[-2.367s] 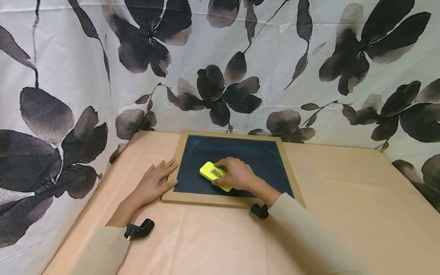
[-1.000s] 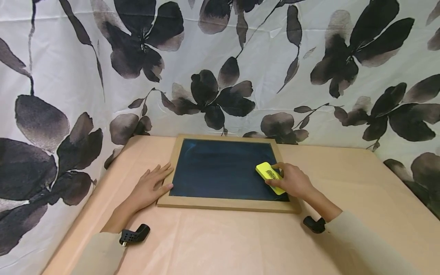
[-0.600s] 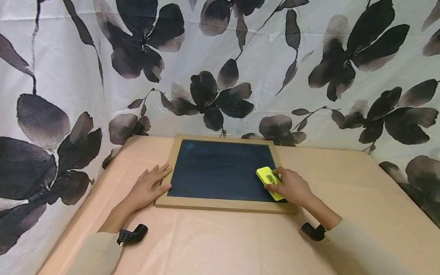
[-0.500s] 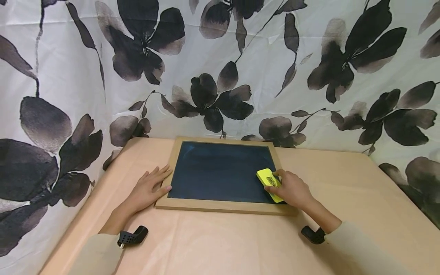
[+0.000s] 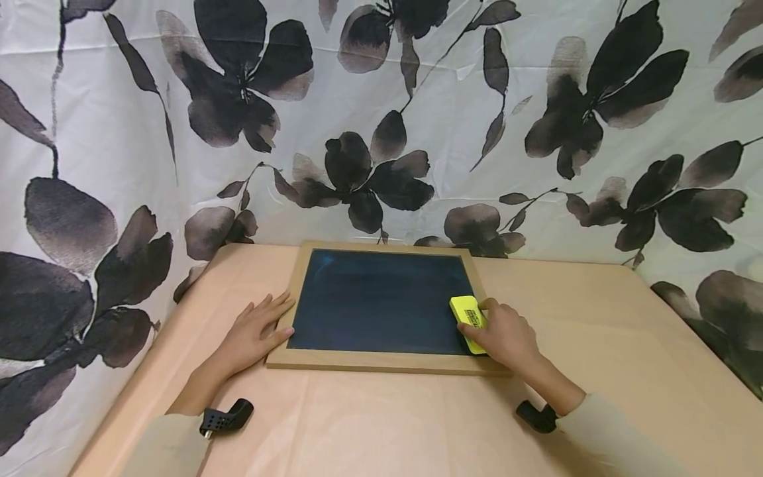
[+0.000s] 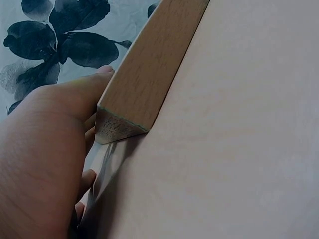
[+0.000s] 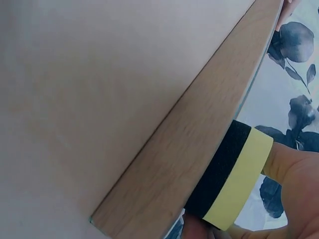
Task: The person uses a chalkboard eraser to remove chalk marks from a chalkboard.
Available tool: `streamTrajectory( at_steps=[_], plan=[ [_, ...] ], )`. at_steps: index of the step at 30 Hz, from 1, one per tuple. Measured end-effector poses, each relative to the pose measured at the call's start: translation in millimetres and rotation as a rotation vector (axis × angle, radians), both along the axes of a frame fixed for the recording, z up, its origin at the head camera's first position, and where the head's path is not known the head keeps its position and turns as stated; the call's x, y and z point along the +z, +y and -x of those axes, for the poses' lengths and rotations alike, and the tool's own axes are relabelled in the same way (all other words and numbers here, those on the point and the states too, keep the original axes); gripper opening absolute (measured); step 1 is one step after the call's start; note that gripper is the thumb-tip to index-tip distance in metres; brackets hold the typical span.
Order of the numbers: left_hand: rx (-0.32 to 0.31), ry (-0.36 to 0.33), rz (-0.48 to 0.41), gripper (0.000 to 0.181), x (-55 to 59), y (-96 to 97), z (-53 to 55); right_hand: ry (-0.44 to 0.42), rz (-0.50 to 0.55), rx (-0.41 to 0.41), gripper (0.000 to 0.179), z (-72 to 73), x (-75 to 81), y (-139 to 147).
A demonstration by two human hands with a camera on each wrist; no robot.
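A small blackboard (image 5: 381, 301) with a light wooden frame (image 5: 387, 361) lies on the table. My right hand (image 5: 507, 334) grips a yellow board eraser (image 5: 467, 311) between thumb and fingers, at the board's near right corner. In the right wrist view the eraser (image 7: 241, 179) shows a black felt underside, with its felt right at the frame's edge. My left hand (image 5: 253, 334) rests with extended fingers along the frame's left side, the thumb over its top. The left wrist view shows that thumb (image 6: 82, 92) beside the frame's corner (image 6: 122, 122).
Peach-coloured paper covers the table (image 5: 357, 424). A white cloth with dark flowers (image 5: 363, 179) hangs close behind the board and along the left side. A black wrist camera (image 5: 228, 417) sits below the left hand, another black camera (image 5: 536, 417) below the right.
The right hand has slid the eraser from the board's middle to its right side, then slightly toward the near edge, turning it more upright in view. The left hand keeps its place on the frame.
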State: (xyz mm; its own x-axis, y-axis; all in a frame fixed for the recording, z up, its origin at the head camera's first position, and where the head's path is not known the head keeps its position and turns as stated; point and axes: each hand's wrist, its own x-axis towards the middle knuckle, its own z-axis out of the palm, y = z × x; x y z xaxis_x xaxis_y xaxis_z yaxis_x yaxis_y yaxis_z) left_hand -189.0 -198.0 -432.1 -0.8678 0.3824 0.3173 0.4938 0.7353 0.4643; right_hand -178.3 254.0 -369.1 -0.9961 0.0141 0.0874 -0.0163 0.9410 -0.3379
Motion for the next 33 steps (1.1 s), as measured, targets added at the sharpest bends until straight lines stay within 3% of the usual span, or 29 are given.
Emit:
streamTrajectory(
  at_steps=[7,16,24,33],
  plan=[
    [-0.007,-0.007,-0.002,0.063,-1.4,2.5,-1.4,0.049,0.091,-0.010,0.070,1.2,1.7,12],
    [-0.005,0.012,0.005,0.062,2.7,2.8,-0.3,0.055,0.120,-0.155,0.077,22.4,21.9,56],
    [-0.012,0.002,0.007,0.062,2.7,2.7,3.8,-0.064,0.063,-0.263,0.078,35.4,5.9,98],
    [-0.003,0.022,-0.009,0.061,1.2,3.7,2.1,-0.057,0.020,-0.229,0.081,42.6,-4.3,101]
  ],
)
